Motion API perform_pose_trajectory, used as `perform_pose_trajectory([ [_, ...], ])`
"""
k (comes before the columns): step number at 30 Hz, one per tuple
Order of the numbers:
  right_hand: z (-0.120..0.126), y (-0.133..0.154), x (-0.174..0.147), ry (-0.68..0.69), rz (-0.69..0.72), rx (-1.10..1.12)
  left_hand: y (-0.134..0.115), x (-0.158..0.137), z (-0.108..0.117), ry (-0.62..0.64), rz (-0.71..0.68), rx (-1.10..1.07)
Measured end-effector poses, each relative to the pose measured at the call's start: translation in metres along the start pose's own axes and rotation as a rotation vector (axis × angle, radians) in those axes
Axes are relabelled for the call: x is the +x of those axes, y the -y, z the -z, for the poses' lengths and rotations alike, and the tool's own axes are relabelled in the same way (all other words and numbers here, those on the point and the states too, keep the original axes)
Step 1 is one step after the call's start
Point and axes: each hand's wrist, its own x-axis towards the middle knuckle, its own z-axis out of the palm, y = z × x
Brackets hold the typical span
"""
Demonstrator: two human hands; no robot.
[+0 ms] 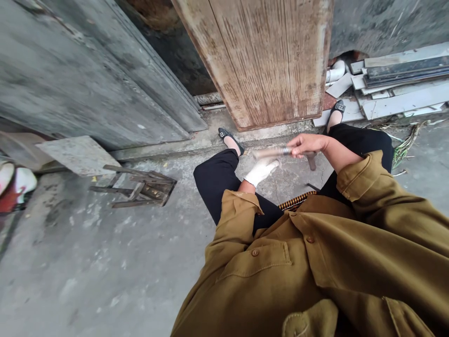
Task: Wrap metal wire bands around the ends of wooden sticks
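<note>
Where cracked concrete ground (87, 262) meets a wooden door (266, 61), right hand (308, 143) fingers gripping a hammer (280, 152), gloved left hand (259, 171) fingers loosely curled beneath.

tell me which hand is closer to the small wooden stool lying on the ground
Left. The gloved left hand is on the side of the wooden stool, though apart from it; the bare right hand, gripping a hammer, is farther away.

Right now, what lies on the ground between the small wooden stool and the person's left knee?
Only bare, stained concrete floor; nothing rests between the tipped wooden stool and the left knee in the head view.
</note>
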Motion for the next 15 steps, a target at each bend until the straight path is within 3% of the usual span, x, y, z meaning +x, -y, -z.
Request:
perform_pose_trajectory([
  [2,0.003,0.001,0.003,-0.365,0.165,0.078,0.001,0.0,-0.004,0.039,-0.009,-0.015],
  [4,0.009,-0.001,0.007,-0.706,0.217,0.066,0.0,-0.001,-0.007,0.065,-0.035,-0.023],
  [5,0.013,-0.004,0.008,-0.829,0.163,-0.008,-0.001,-0.001,-0.008,0.08,-0.06,-0.021],
  [7,0.02,-0.012,0.011,-0.89,-0.098,-0.329,-0.003,-0.002,-0.008,0.117,-0.144,0.01],
  [9,0.023,-0.022,0.012,-0.771,-0.376,-0.668,-0.002,-0.003,-0.006,0.101,-0.227,0.087],
  [11,0.019,-0.031,0.012,-0.439,-0.565,-0.815,0.0,-0.002,0.001,0.008,-0.243,0.196],
  [13,0.011,-0.035,0.012,0.02,-0.642,-0.691,0.005,-0.001,0.009,-0.101,-0.208,0.307],
  [15,0.002,-0.032,0.012,0.403,-0.591,-0.469,0.009,0.0,0.018,-0.181,-0.174,0.389],
])
